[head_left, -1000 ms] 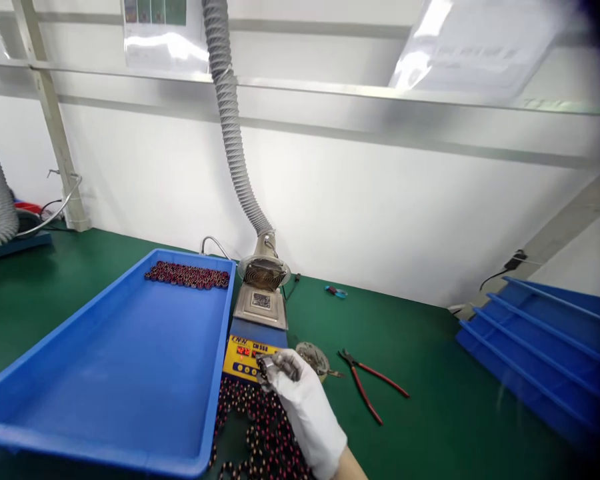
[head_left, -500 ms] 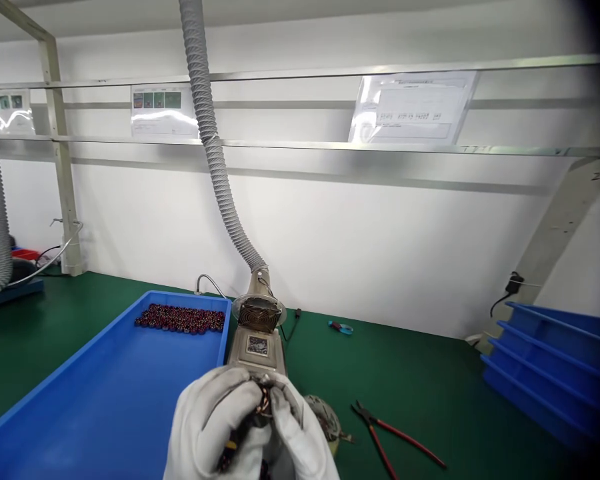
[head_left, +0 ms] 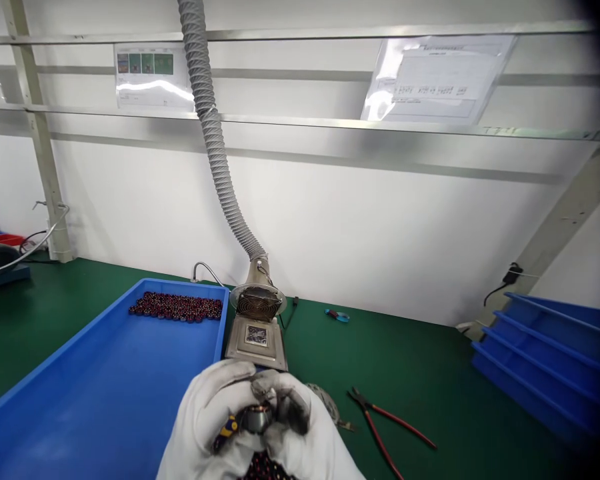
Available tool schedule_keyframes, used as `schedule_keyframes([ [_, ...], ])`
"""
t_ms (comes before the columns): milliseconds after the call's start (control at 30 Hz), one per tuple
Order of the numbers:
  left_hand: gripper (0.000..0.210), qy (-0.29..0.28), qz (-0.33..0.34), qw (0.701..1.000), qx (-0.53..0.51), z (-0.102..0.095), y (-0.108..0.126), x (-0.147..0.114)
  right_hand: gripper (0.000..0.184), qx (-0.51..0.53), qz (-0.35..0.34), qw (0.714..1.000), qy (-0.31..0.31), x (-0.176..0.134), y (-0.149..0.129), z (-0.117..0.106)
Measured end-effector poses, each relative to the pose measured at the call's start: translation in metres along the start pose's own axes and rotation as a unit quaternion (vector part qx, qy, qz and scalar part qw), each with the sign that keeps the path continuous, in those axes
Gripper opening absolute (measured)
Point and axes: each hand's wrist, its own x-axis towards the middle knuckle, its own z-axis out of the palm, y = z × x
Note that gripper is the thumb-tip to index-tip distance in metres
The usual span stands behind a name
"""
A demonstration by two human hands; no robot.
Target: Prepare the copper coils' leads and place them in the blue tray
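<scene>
Close in front of me, my left hand (head_left: pixel 205 417) and my right hand (head_left: pixel 313 427), both in white gloves with grey-stained fingertips, are drawn together. Between their fingers is a small dark ring-shaped wire coil (head_left: pixel 257 419) with a coppery top edge. My left fingers are curled around its left side, and my right fingertips pinch at its right. A yellow and dark blue piece (head_left: pixel 226 430), perhaps a tool handle, shows in my left hand; the rest of it is hidden. Below the hands lie several dark red coils (head_left: pixel 265 467), partly covered.
A blue tray (head_left: pixel 105 387) on the left holds many dark red coils (head_left: pixel 177 307) at its far end. Ahead stands a solder pot (head_left: pixel 255 340) under an extraction hose (head_left: pixel 215 140). Red-handled pliers (head_left: pixel 375 427), a small blue cutter (head_left: pixel 337 316) and stacked blue trays (head_left: pixel 545 360) are rightward.
The view has tilted down and shifted slightly. My fingers have turned the coil so its dark side shows, and my right fingers have curled in more. More coils show below the hands.
</scene>
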Motion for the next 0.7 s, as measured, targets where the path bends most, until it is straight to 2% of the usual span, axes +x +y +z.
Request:
schedule_keyframes([
  [133,0.023,0.046,0.027,0.999,0.008,-0.007,0.004,0.005,0.015,-0.054,-0.018,0.998,0.011,-0.003,0.0,0.006],
  [233,0.02,0.062,0.042,0.997,-0.015,-0.008,0.004,0.007,0.028,-0.085,-0.09,0.992,0.026,-0.005,-0.002,0.016],
  [333,0.02,0.062,0.022,0.996,-0.067,-0.006,0.003,0.004,0.031,-0.097,-0.158,0.981,0.057,-0.007,-0.004,0.026],
  [467,0.011,0.062,-0.047,0.986,-0.145,-0.004,0.005,0.001,0.036,-0.046,-0.089,0.988,0.114,-0.009,0.0,0.029],
  [533,0.016,0.039,-0.076,0.986,-0.143,-0.006,0.008,0.001,0.041,-0.03,-0.05,0.99,0.127,-0.011,0.004,0.029],
  [633,0.029,-0.003,-0.094,0.989,-0.116,-0.011,0.012,0.004,0.043,-0.02,-0.039,0.99,0.133,-0.012,0.006,0.03],
  [700,0.03,0.001,-0.069,0.991,-0.111,-0.014,0.012,0.005,0.04,0.002,-0.025,0.992,0.125,-0.012,0.005,0.029],
])
